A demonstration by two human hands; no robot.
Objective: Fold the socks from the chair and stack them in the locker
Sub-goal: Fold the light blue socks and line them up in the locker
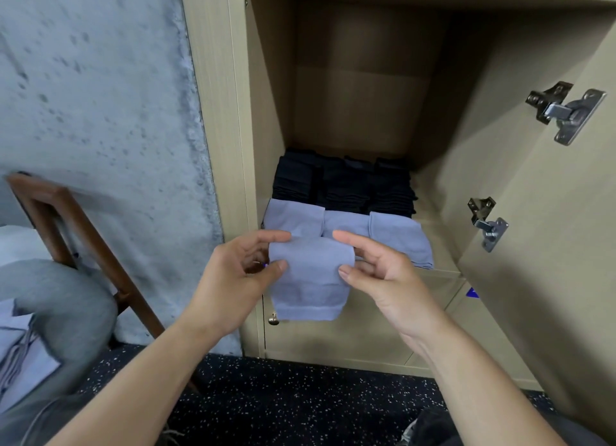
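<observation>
Between the fingers point(281, 265) of the left hand point(233, 279) and right hand point(383, 272), a folded blue sock point(310, 279) is pinched by its sides (long axis hanging downward), just before the locker shelf point(440, 245), where folded blue socks point(400, 235) lie directly ahead.

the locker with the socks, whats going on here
A person is holding a folded light blue sock in front of the open locker, the left hand and right hand each pinching one side of it. On the locker shelf, light blue folded socks sit in front and dark folded socks behind. More blue socks lie on the chair to the left.
</observation>
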